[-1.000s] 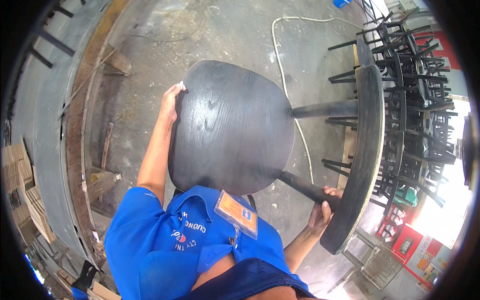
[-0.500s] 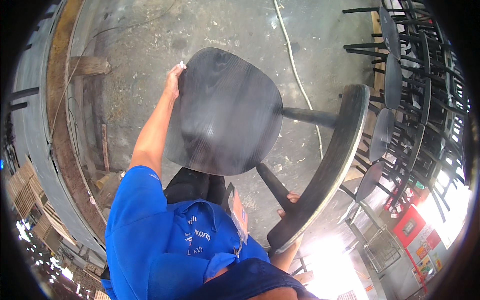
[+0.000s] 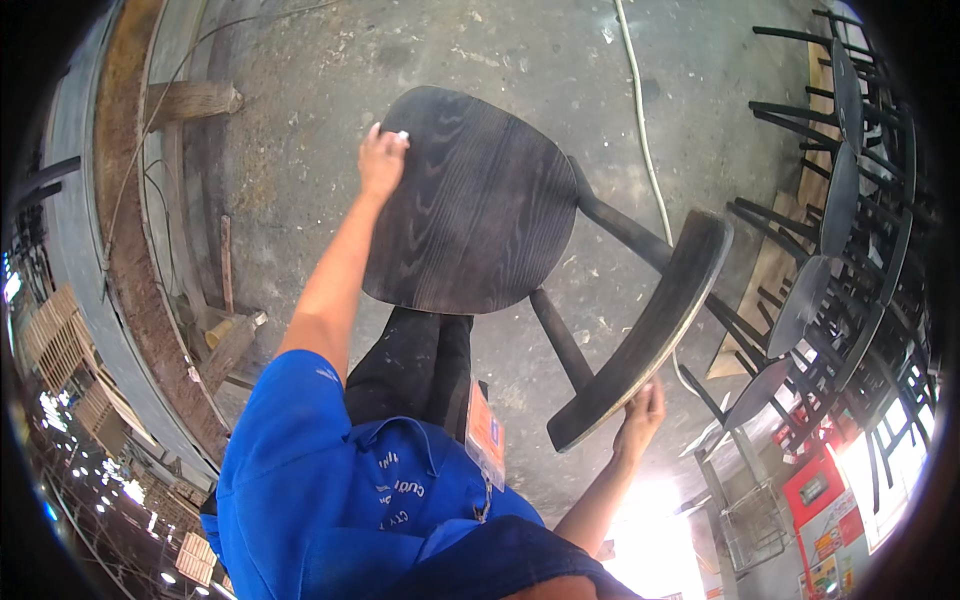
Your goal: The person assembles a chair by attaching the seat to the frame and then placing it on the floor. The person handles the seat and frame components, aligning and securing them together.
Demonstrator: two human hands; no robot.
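Note:
A black wooden chair with visible grain stands before me, its seat (image 3: 475,205) left of its curved backrest (image 3: 650,335). Two posts join them. At the seat's far left corner is my left hand (image 3: 382,165), its fingers closed around a small white piece (image 3: 402,136) whose kind I cannot make out. My right hand (image 3: 638,420) is beside the outer lower edge of the backrest, fingers stretched upward and loosely apart. Whether its fingertips touch the backrest is hard to tell. The chair's legs are mostly hidden below the seat.
Several similar black chairs (image 3: 840,200) crowd together on the right. A pale hose (image 3: 645,130) runs along the concrete floor (image 3: 310,130) beyond the chair. To the left are a long grey-topped bench (image 3: 75,250) and a wooden beam (image 3: 195,102). A wire rack (image 3: 755,515) stands lower right.
The chair has turned and its backrest now sits lower and farther from me. My right hand has left the post for the backrest's outer side. My left hand has slid slightly onto the seat's corner.

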